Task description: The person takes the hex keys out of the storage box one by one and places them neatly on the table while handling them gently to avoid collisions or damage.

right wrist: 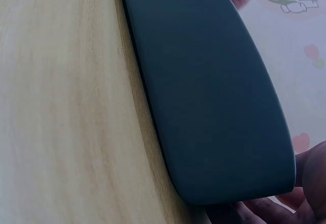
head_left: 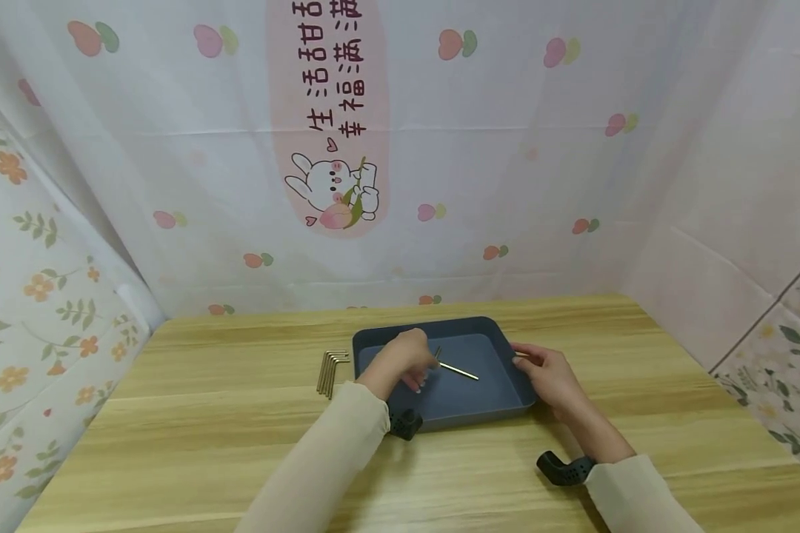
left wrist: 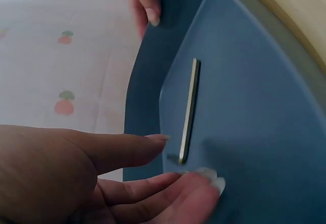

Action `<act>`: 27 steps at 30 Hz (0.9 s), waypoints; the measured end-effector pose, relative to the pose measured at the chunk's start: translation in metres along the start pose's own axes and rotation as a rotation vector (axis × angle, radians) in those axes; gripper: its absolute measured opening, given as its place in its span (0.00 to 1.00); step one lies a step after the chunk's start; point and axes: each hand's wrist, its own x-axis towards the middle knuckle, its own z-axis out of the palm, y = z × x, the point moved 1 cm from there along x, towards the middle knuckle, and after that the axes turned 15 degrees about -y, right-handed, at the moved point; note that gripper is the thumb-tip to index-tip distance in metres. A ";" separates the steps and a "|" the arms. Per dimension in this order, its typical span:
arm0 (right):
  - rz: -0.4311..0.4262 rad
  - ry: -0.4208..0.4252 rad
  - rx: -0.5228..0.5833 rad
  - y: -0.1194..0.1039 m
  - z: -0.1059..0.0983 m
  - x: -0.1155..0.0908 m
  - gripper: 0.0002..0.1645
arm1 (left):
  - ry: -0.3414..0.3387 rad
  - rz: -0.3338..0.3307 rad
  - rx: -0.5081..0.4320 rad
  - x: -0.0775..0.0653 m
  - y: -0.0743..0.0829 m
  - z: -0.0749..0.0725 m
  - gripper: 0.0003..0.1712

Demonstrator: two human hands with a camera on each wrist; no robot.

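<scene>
A dark blue-grey tray stands on the wooden table. Inside it lies a brass-coloured hex key; the left wrist view shows its long arm, while the short end is hidden there. My left hand reaches down into the tray beside the key. Its thumb and fingers are parted around the key's near end, with a gap between them. At the tray's right side, my right hand grips the rim, thumb over the edge and fingers outside. Some of those fingers show past the tray's corner.
Several more brass-coloured hex keys lie side by side on the table, just left of the tray. A printed curtain hangs behind the table, with patterned cloth on both sides. Each wrist wears a black camera mount.
</scene>
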 end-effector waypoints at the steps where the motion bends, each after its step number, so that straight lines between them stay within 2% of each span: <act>1: 0.002 0.003 0.003 0.000 0.001 0.000 0.26 | -0.012 0.001 -0.012 0.002 0.003 0.000 0.10; 6: 0.008 0.006 0.006 -0.001 0.003 0.000 0.26 | -0.002 -0.006 -0.009 0.011 0.011 0.006 0.09; 13: 0.007 0.008 0.009 -0.002 0.002 -0.001 0.26 | 0.116 -0.031 0.089 0.024 0.024 0.019 0.08; 19: 0.002 -0.002 0.010 -0.004 0.003 -0.002 0.26 | 0.227 -0.038 0.099 0.034 0.030 0.026 0.11; 23: 0.001 0.001 0.007 -0.003 0.003 -0.003 0.26 | 0.267 -0.045 0.069 0.041 0.034 0.030 0.12; 27: 0.004 0.006 0.001 -0.003 0.002 -0.002 0.26 | 0.306 -0.075 0.084 0.046 0.039 0.033 0.09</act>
